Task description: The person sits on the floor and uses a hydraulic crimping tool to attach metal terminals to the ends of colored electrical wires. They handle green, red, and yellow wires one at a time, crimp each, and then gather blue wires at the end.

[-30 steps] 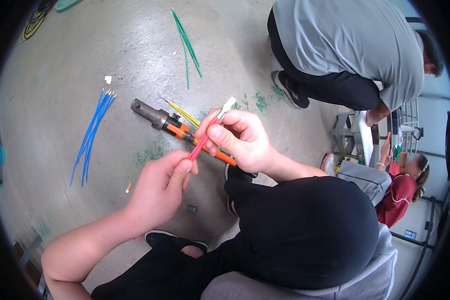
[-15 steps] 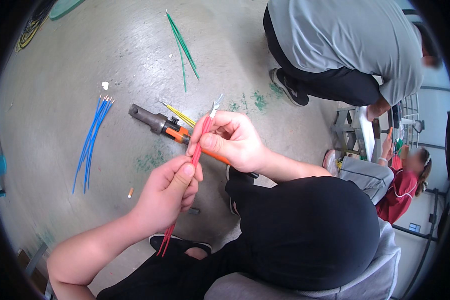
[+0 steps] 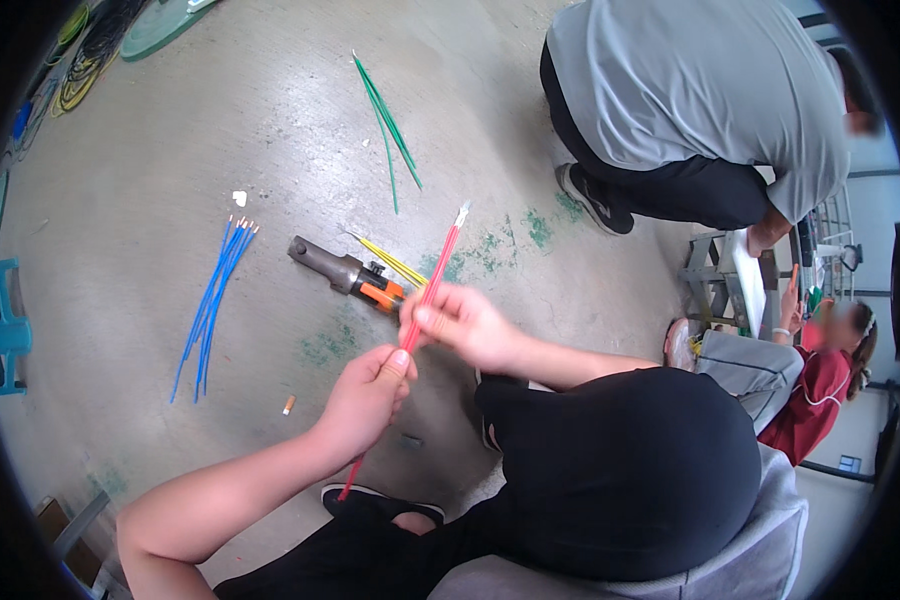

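A small bundle of red wires [image 3: 442,262] runs upright between my hands, silvery at its upper tip. My left hand [image 3: 368,392] is closed round its lower part, thumb on top. Just above, my right hand [image 3: 458,325] pinches the same bundle between thumb and fingers. Behind my right hand, a hydraulic crimping tool [image 3: 345,272] with a dark metal head and orange body lies on the floor, its handle partly hidden. Yellow wires [image 3: 390,259] lie beside it. Blue wires [image 3: 213,305] with bare copper ends are to the left, and green wires [image 3: 389,127] lie farther off.
A person in a grey shirt [image 3: 690,85] bends at the far right near a metal step frame [image 3: 705,265]. Another person in a red top [image 3: 810,400] sits at the right. A blue stool [image 3: 5,330] stands left; cable coils [image 3: 80,75] lie far left.
My right hand has slid down the red bundle, away from its tip, so more of the upper wires shows. The view has shifted slightly; the items on the floor lie as before.
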The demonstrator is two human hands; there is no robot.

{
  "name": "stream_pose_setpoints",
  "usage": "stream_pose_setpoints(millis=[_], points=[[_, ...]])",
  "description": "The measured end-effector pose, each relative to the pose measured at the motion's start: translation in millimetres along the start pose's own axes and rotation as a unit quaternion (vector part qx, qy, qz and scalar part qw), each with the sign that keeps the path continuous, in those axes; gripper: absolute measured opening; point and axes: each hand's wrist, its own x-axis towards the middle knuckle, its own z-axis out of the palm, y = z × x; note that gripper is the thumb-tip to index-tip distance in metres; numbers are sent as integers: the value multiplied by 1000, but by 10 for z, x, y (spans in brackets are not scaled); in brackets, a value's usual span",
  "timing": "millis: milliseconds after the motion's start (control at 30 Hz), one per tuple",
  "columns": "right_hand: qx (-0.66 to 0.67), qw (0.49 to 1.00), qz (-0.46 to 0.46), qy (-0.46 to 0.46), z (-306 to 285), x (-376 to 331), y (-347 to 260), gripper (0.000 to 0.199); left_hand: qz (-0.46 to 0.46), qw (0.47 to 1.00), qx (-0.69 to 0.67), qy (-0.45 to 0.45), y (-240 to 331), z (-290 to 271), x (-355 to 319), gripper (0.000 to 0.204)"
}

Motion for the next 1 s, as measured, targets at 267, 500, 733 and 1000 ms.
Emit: stream_pose_setpoints(millis=[267, 500, 733, 1000], points=[[-115, 991, 49, 51, -472, 840, -579, 29, 38, 997, 67, 26, -67, -652, 300, 65], [-534, 767, -110, 338, -1791, 2345, -1274, 57, -51, 985, 57, 153, -243, -1265, 347, 61], [-653, 755, 52, 35, -953, 1428, 77, 35, -59, 984, 67, 155, -438, -1310, 24, 54], [-727, 685, -1, 45, -829, 947, 717, 32, -72, 984, 82, 144, -444, -1227, 192, 49]])
